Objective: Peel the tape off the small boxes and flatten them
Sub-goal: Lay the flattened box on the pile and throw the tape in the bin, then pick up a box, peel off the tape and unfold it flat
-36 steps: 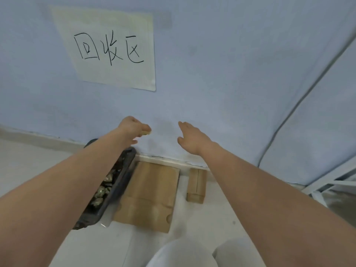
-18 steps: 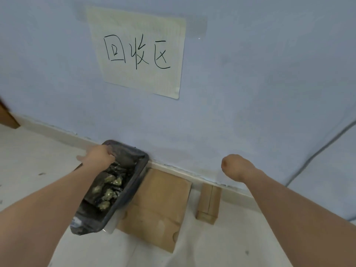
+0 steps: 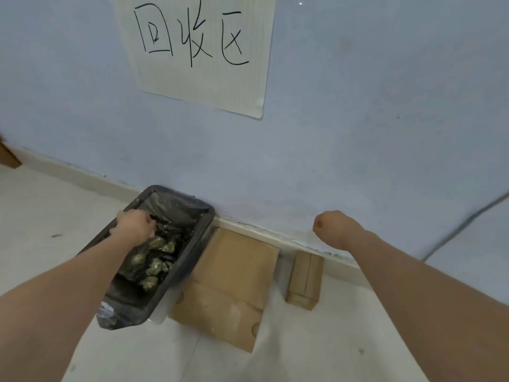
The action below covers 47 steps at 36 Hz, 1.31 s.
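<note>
Left hand point(image 3: 135, 226) has swung from the wall down over the lined bin point(image 3: 176, 260), fingers curled, grasp unclear, likely dropping tape; right hand point(image 3: 330, 226) now clenched empty above the small flattened box point(image 3: 304, 279) beside the larger flattened box point(image 3: 228, 288).

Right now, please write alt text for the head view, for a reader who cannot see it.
A person's left hand reaches into a black-lined bin against a blue wall, while the right hand hangs curled and empty. Flattened cardboard and a small box lie beside the bin.
</note>
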Available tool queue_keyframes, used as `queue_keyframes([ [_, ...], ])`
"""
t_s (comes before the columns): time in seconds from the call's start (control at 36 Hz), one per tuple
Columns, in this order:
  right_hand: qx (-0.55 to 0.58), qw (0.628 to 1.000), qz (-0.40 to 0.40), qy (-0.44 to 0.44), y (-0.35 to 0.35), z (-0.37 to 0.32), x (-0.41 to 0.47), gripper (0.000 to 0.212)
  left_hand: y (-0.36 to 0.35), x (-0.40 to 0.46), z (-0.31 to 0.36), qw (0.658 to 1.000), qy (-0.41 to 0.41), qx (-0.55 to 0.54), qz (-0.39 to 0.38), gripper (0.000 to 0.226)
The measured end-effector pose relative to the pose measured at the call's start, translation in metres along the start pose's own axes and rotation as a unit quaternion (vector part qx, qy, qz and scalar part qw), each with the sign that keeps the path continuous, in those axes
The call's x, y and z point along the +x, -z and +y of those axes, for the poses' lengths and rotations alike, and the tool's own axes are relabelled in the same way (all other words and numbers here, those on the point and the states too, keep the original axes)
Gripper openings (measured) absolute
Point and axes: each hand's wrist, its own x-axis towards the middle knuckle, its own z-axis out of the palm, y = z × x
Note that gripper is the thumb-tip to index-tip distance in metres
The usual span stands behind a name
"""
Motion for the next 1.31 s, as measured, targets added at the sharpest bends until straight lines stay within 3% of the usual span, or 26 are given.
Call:
queue_keyframes([
  [0.31, 0.014, 1.0, 0.003, -0.016, -0.005, 0.006, -0.002, 0.031, -0.004, 0.0, 0.008, 0.998, -0.06, 0.012, 0.015, 0.023],
  [0.58, 0.023, 0.999, 0.01, -0.026, 0.002, 0.014, -0.013, 0.031, 0.005, -0.007, 0.016, 0.997, -0.054, 0.016, 0.045, 0.019],
  [0.72, 0.024, 0.999, 0.007, -0.024, 0.005, 0.013, -0.018, 0.032, 0.009, -0.011, 0.026, 0.992, -0.115, 0.038, 0.04, 0.021],
  [1.03, 0.029, 0.999, -0.002, -0.041, 0.019, 0.023, -0.05, 0.044, 0.017, -0.061, 0.139, 0.958, -0.271, 0.087, 0.022, 0.035],
  [1.31, 0.044, 0.997, -0.001, -0.067, 0.001, 0.046, -0.064, 0.037, -0.031, -0.122, 0.231, 0.908, -0.379, 0.177, -0.014, 0.045],
])
